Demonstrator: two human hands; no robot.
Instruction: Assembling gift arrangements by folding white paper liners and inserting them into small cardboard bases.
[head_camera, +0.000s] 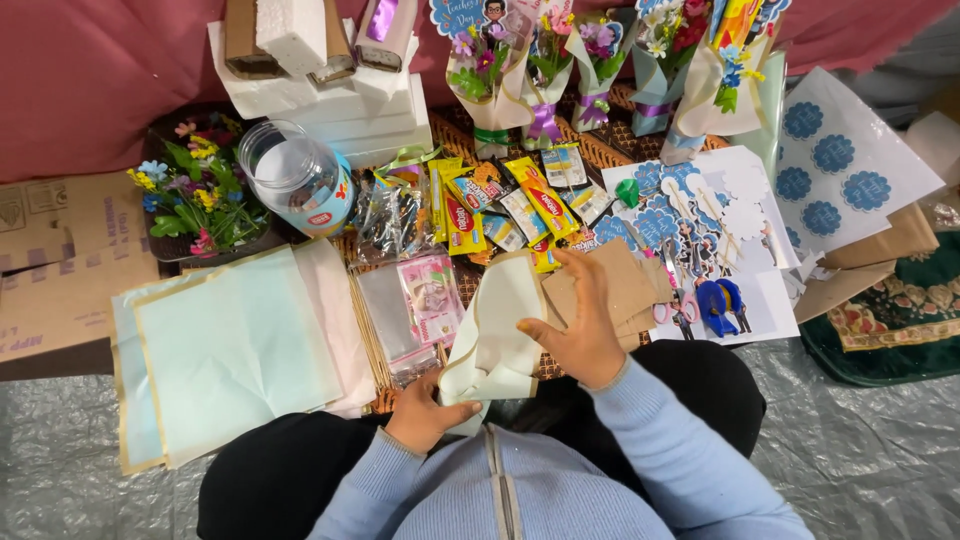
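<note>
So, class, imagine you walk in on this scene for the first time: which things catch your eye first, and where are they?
First, the two hands at the centre: the left hand and right hand hold a pale wrapping sheet folded into a cone. Along the top stands a row of small flower bouquets in paper wraps. To the left lies a stack of mint sheets, with a clear plastic jar on its side above it.

You hold a cream paper sheet (497, 335) with a thin gold edge, curled into a loose cone. Its wide end points up and away from you, its narrow end down toward your lap, over the brown paper pieces (612, 288).
</note>
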